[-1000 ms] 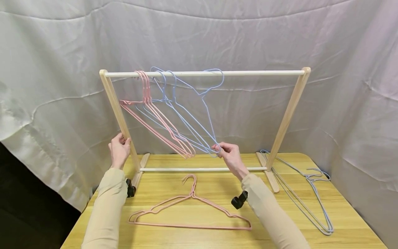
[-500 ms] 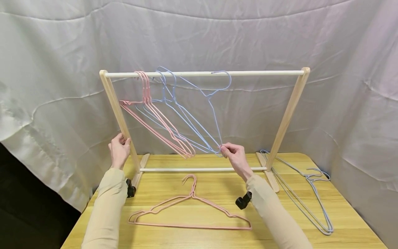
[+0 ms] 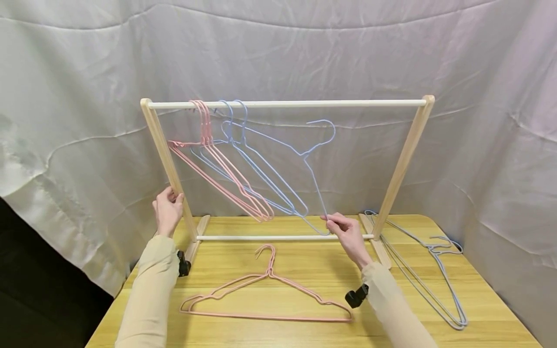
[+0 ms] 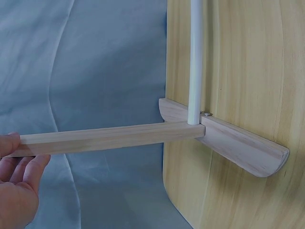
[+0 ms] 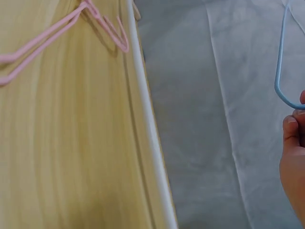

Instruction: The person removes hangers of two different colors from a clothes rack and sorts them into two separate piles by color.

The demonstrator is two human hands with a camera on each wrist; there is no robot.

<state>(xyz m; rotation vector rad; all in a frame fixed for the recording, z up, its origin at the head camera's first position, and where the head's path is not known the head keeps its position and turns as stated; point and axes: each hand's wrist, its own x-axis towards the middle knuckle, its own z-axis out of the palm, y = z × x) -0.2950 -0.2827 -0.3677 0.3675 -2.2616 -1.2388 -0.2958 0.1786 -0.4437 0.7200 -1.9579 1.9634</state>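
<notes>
My right hand [image 3: 348,238] pinches a blue hanger [image 3: 314,175] by its lower corner. That hanger tilts, and its hook sits below the rack's white top bar [image 3: 370,103], apart from it. In the right wrist view the fingers close on the blue wire [image 5: 278,71] at its bend. My left hand [image 3: 168,211] grips the wooden left post [image 3: 162,145] of the rack, thumb and fingers on opposite sides in the left wrist view. Beside the held hanger, two blue hangers [image 3: 278,176] and several pink hangers [image 3: 226,166] hang on the bar's left part.
Pink hangers [image 3: 270,317] lie stacked flat on the wooden table [image 3: 243,336] in front of the rack. Blue-grey hangers [image 3: 452,290] lie at the right, partly behind the rack's right foot [image 3: 379,246]. A low white bar [image 3: 278,238] joins the posts; grey cloth [image 3: 278,53] hangs behind.
My right hand has moved right and down with the blue hanger. Its hook has dropped from the level of the top bar to below it. The left hand stays on the post.
</notes>
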